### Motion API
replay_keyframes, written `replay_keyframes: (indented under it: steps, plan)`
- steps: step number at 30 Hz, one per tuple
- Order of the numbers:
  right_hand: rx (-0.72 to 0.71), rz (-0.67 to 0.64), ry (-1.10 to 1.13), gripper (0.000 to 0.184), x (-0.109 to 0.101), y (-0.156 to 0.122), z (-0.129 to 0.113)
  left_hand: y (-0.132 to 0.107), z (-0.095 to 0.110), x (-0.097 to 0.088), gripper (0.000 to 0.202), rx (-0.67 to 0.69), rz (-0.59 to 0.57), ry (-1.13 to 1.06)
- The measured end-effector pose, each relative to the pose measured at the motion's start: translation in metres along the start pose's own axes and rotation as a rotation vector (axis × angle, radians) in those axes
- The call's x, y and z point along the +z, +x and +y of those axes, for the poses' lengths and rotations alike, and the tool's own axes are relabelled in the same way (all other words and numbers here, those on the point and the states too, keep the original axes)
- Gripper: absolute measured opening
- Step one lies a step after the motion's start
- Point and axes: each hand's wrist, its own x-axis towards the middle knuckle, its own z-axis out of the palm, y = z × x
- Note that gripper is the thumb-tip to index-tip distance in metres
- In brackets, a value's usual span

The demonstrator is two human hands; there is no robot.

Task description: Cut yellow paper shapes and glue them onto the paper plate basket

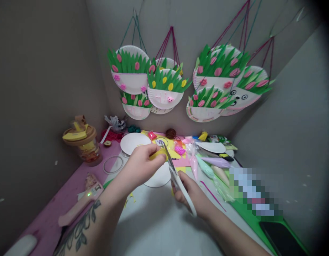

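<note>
My left hand pinches a small piece of yellow paper between thumb and fingers, above the middle of the table. White-handled scissors are gripped in my right hand, fingers around the handles. Their blades point up and away from me, close beside the yellow paper; whether they touch it I cannot tell. Under both hands lies a round white disc, partly covered by them. Thin yellow scraps lie on the table near my left forearm.
A pink glue gun with a lit green light lies left, near a lidded tub and a ring. Right are filled piping bags and a dark phone. Paper-plate flower baskets hang on the back wall.
</note>
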Motion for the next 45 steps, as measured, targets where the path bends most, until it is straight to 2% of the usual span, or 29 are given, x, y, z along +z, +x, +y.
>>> replay_keyframes:
  steps: [22, 45]
  plan:
    - [0.011, -0.001, 0.010, 0.049, -0.0013, 0.0013, 0.0014, -0.0004, -0.0020, -0.0012, 0.024, 0.010, -0.040, -0.015]
    - [-0.001, -0.002, 0.017, 0.048, -0.0009, 0.0037, 0.0039, 0.0001, -0.0053, -0.0030, 0.023, 0.041, -0.064, 0.072]
